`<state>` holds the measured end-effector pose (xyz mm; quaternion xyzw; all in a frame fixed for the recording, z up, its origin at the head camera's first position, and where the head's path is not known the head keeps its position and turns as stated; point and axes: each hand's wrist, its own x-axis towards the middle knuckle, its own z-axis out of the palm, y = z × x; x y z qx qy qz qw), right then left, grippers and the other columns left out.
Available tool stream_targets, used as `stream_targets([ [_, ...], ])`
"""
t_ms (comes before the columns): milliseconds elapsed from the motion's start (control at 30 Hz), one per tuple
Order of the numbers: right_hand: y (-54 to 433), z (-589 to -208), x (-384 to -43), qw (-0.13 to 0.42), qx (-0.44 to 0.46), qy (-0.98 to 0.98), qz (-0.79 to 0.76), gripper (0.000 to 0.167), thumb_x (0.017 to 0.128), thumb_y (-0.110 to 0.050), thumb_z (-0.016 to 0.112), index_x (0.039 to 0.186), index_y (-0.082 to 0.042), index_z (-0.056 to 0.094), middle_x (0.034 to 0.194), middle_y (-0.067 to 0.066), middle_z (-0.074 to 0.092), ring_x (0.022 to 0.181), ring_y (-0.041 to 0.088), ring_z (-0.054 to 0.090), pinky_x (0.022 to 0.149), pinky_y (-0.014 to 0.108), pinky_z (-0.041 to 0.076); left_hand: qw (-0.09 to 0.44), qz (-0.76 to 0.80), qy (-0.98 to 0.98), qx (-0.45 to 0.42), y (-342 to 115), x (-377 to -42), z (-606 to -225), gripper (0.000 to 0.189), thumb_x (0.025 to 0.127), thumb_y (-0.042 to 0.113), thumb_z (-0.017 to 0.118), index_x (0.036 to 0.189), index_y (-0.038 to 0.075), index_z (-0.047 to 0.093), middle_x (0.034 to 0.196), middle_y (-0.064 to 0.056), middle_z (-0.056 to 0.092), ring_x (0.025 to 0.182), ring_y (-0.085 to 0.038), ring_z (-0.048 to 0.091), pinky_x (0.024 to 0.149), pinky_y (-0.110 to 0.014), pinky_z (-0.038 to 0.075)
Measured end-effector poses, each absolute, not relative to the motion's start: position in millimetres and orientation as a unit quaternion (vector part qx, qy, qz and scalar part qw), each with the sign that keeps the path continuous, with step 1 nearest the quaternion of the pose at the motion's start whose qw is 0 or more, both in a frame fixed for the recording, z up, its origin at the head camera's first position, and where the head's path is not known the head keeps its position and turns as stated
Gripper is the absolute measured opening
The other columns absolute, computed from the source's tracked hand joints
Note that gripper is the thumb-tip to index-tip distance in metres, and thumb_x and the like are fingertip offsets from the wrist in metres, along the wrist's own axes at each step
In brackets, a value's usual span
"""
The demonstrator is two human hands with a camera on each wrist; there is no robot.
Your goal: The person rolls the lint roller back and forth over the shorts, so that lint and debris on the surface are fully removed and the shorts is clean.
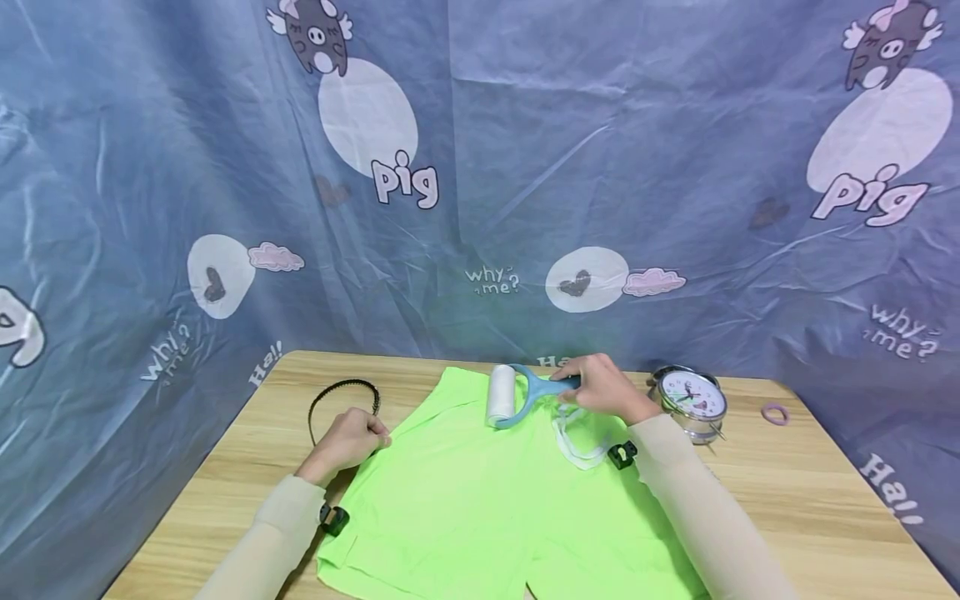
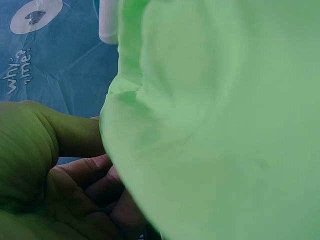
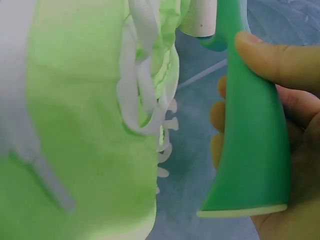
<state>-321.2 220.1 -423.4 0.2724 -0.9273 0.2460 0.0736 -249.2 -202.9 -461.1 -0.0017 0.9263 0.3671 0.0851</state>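
Observation:
Bright green shorts (image 1: pixel 450 492) lie spread over the wooden table, with a white drawstring (image 1: pixel 573 450) at the waist. My right hand (image 1: pixel 603 387) grips the blue handle of a lint roller (image 1: pixel 501 396), whose white roll is over the waist area of the shorts. In the right wrist view, fingers and thumb wrap around the handle (image 3: pixel 255 135), which looks green there. My left hand (image 1: pixel 350 440) pinches the left side edge of the shorts; in the left wrist view the thumb (image 2: pixel 75 134) meets the cloth (image 2: pixel 200 130), and the fingertips are partly hidden behind it.
A black toothed headband (image 1: pixel 343 383) lies on the table (image 1: pixel 795 475) just behind my left hand. To the right of my right hand stands a silver alarm clock (image 1: pixel 692 400), and a pink ring-shaped band (image 1: pixel 775 413) lies farther right. A blue patterned curtain (image 1: pixel 525 192) hangs behind the table.

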Motion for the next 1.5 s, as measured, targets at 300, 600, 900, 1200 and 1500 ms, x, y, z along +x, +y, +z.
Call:
stream_targets([
  [300, 238, -421, -323, 0.06, 0.249, -0.939, 0.23, 0.029, 0.073, -0.014, 0.089, 0.101, -0.016, 0.081, 0.107, 0.006, 0.079, 0.097, 0.024, 0.074, 0.086, 0.043, 0.059, 0.093, 0.371, 0.924, -0.002, -202, -250, -460, 0.007, 0.092, 0.011, 0.07, 0.088, 0.012, 0.076, 0.105, -0.007, 0.074, 0.056, -0.014, 0.042, 0.052, -0.027, 0.036],
  [600, 253, -416, -327, 0.039, 0.238, -0.944, 0.224, 0.031, 0.073, -0.016, 0.089, 0.102, -0.017, 0.081, 0.108, 0.006, 0.079, 0.095, 0.021, 0.071, 0.077, 0.031, 0.053, 0.09, 0.38, 0.921, -0.009, -202, -250, -463, 0.008, 0.091, 0.011, 0.071, 0.085, 0.013, 0.076, 0.103, -0.005, 0.074, 0.059, -0.015, 0.045, 0.053, -0.027, 0.037],
  [900, 266, -411, -325, 0.044, 0.244, -0.944, 0.216, 0.027, 0.075, -0.014, 0.088, 0.1, -0.016, 0.081, 0.104, 0.005, 0.079, 0.093, 0.021, 0.071, 0.072, 0.028, 0.05, 0.089, 0.379, 0.921, -0.005, -203, -250, -462, 0.007, 0.091, 0.011, 0.071, 0.086, 0.012, 0.075, 0.104, -0.006, 0.074, 0.061, -0.016, 0.046, 0.055, -0.028, 0.037],
  [1200, 278, -405, -321, 0.059, 0.245, -0.949, 0.19, 0.026, 0.072, -0.015, 0.089, 0.097, -0.017, 0.082, 0.098, 0.001, 0.08, 0.086, 0.016, 0.067, 0.073, 0.029, 0.05, 0.089, 0.373, 0.923, -0.002, -203, -250, -459, 0.007, 0.091, 0.011, 0.071, 0.086, 0.011, 0.075, 0.101, -0.006, 0.074, 0.062, -0.016, 0.047, 0.055, -0.027, 0.038],
  [1500, 289, -400, -320, 0.051, 0.242, -0.951, 0.186, 0.027, 0.073, -0.015, 0.088, 0.1, -0.017, 0.082, 0.098, 0.001, 0.08, 0.092, 0.021, 0.072, 0.078, 0.034, 0.056, 0.086, 0.372, 0.924, 0.0, -203, -248, -457, 0.007, 0.091, 0.01, 0.07, 0.085, 0.01, 0.075, 0.101, -0.006, 0.074, 0.065, -0.017, 0.051, 0.057, -0.027, 0.04],
])
